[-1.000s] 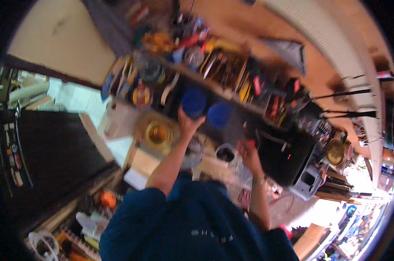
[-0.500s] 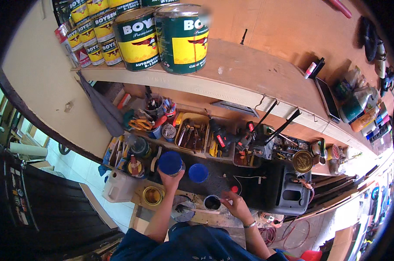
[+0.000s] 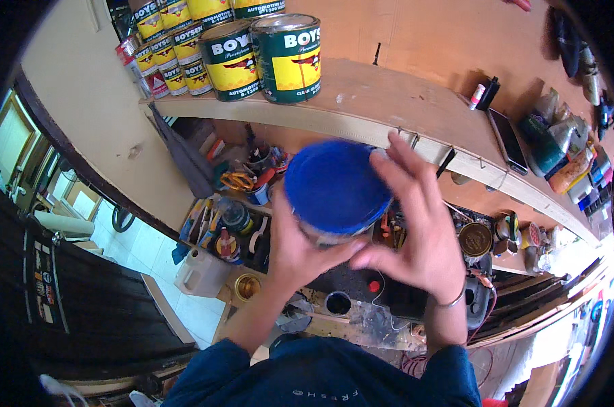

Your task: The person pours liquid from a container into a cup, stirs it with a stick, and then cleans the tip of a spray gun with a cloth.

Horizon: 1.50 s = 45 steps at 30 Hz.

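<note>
A round container point(image 3: 320, 236) with a wide blue lid point(image 3: 337, 183) is raised close before me, its lid facing up. My left hand point(image 3: 294, 251) grips it from the left and below. On its right side, my right hand point(image 3: 419, 230) is spread, thumb low, and a fingertip overlaps the lid's rim; whether it presses there I cannot tell. Below, on the bench, stands a small cup with dark contents point(image 3: 337, 303). An open golden tin point(image 3: 248, 287) is to its left. The container hides part of the bench behind it.
Large green and yellow paint cans point(image 3: 290, 61) stand on the shelf point(image 3: 361, 95) above. A phone point(image 3: 507, 139) lies farther right there. A whitish jug point(image 3: 203, 273) is at the bench's left end. A red cap point(image 3: 374, 286) and thin white cable lie near my right wrist.
My left hand has lifted the blue-lidded container up and closer. My right hand has left the cup with dark contents and come up beside the lid.
</note>
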Tool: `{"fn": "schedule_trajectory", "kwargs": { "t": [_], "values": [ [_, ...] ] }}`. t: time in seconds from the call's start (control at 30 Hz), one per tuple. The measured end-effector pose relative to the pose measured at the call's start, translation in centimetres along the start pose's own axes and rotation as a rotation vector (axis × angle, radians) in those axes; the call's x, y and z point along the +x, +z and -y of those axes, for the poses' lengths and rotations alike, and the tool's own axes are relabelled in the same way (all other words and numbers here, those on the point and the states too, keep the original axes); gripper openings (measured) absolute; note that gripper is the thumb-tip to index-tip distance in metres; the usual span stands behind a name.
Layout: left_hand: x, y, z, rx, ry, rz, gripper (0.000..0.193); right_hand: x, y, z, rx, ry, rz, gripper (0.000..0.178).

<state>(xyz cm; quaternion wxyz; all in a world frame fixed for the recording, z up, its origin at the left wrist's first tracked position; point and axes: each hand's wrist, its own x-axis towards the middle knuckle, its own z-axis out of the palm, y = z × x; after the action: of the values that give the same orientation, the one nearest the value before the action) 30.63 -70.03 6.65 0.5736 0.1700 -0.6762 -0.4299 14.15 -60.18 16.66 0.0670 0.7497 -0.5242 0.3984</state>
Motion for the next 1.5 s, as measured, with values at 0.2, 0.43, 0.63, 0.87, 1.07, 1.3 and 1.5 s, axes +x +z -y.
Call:
{"fn": "schedule_trajectory", "kwargs": {
  "t": [0.2, 0.43, 0.63, 0.87, 1.07, 1.3, 1.5],
  "values": [
    [13.7, 7.0, -1.6, 0.136, 0.256, 0.045, 0.112, 6.9, -5.0, -6.6, -0.218, -0.135, -0.221, 0.070],
    [19.4, 9.3, 2.9, 0.229, 0.262, 0.122, 0.109, 10.3, -5.6, -14.9, -0.283, -0.085, -0.098, 0.065],
    [20.4, 8.5, 4.0, 0.314, 0.398, 0.134, 0.093, 9.7, -5.2, -15.6, -0.402, -0.094, -0.087, 0.060],
    [21.2, 8.2, 5.4, 0.411, 0.828, 0.084, 0.068, 9.6, -5.4, -15.4, -0.510, -0.088, -0.104, 0.053],
    [21.1, 7.8, 5.7, 0.462, 0.907, 0.046, 0.061, 9.8, -5.3, -15.6, -0.630, -0.183, -0.151, 0.049],
    [20.5, 7.5, 2.0, 0.717, 0.794, 0.184, 0.048, 10.6, -7.4, -15.5, -0.398, -0.243, -0.054, 0.040],
    [20.8, 8.1, 0.9, 0.706, 0.727, 0.229, 0.041, 11.3, -8.2, -16.2, -0.254, -0.275, -0.046, 0.026]
  ]
}}
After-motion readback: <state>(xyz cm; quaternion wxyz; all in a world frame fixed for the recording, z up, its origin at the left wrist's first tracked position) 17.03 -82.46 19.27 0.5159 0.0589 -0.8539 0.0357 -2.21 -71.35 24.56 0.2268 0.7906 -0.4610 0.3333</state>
